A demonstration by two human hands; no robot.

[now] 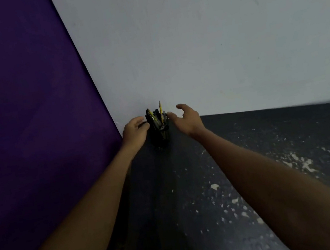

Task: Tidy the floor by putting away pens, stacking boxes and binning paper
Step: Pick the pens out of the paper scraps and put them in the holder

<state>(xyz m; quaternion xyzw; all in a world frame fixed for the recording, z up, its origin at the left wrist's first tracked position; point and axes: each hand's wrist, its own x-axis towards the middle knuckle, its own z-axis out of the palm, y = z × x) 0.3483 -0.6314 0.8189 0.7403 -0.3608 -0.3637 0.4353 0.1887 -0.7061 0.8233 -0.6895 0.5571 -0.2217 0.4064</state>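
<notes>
Head view: left hand (133,129) touches the left side of the black pen holder (160,134) on the floor (252,154); whether it grips cannot be told. Right hand (187,119), fingers spread and empty, is just beside the holder.

1. A single view is given, taken by a wide-angle camera worn on the head of the person.
2. The camera is pointed forward and down, into a corner where a purple panel (29,125), a white wall (211,40) and the dark floor (253,164) meet.
3. The scene is seen from behind the two outstretched arms; the forearms are very near the lens and fill the lower part.
4. The left hand (134,130), the right hand (187,119) and the pen holder (159,132) between them are seen small, near the middle.
5. The line between wall and floor is shown tilted, sloping down to the right.
</notes>
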